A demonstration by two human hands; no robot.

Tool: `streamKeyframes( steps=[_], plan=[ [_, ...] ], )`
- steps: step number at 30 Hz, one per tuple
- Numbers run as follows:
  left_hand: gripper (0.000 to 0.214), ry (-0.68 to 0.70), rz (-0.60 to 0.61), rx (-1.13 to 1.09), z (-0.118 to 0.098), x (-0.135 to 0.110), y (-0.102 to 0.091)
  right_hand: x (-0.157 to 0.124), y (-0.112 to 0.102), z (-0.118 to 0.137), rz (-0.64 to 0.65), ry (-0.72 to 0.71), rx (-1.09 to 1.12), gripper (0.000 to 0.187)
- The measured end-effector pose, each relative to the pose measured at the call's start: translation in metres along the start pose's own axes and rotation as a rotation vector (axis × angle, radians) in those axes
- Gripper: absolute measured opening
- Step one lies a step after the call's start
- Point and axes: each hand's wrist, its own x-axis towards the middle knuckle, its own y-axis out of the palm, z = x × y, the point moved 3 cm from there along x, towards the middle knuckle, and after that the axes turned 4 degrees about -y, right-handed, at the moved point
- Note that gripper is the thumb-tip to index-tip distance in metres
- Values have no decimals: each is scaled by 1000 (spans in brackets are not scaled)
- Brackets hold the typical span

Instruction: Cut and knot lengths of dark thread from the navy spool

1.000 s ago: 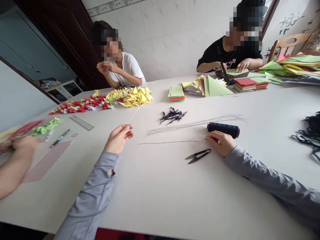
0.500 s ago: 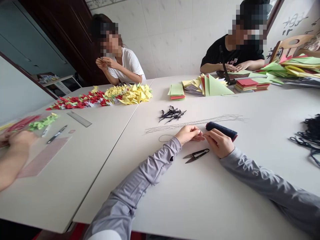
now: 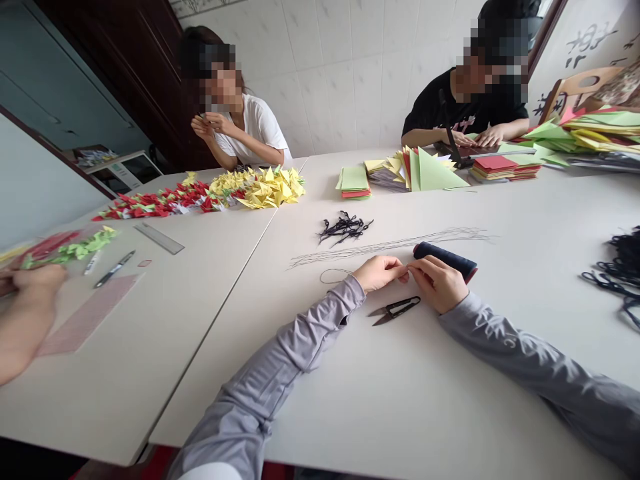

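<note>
My left hand (image 3: 381, 273) is closed in a pinch on a dark thread (image 3: 335, 271), which curves out in a loop behind the wrist. Fingertip to fingertip with it, my right hand (image 3: 440, 283) pinches too, at the same thread; the bit between the fingers is too fine to see clearly. Just behind my right hand lies a spool of dark thread (image 3: 445, 261) on its side. Small thread snips (image 3: 396, 310) rest on the table below my hands. Beyond them stretch several long cut threads (image 3: 385, 248) and a small heap of knotted black cords (image 3: 346, 228).
More black cords (image 3: 620, 273) lie at the right. Across the white table (image 3: 400, 400) are folded paper pieces (image 3: 270, 188), paper stacks (image 3: 354, 183), a ruler (image 3: 159, 239) and a pen (image 3: 115, 269). Two people sit opposite; another person's arm (image 3: 30, 313) reaches in from the left.
My left fingers have shifted slightly and now point straighter at my right fingertips. The person in black at the far right has moved their hands a little on the paper.
</note>
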Motion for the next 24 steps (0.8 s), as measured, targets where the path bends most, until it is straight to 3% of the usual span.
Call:
streamKeyframes(
  steps=[7,12,24],
  plan=[
    [21,-3,0,124,-3,-3,-6,4,-20,5,13,-115,-308,28],
    [20,0,-6,236,-2,-5,-16,3,-27,-7,102,-165,-547,26],
    [23,-35,-58,361,10,-15,-42,-4,-36,-57,248,135,-632,42]
  ],
)
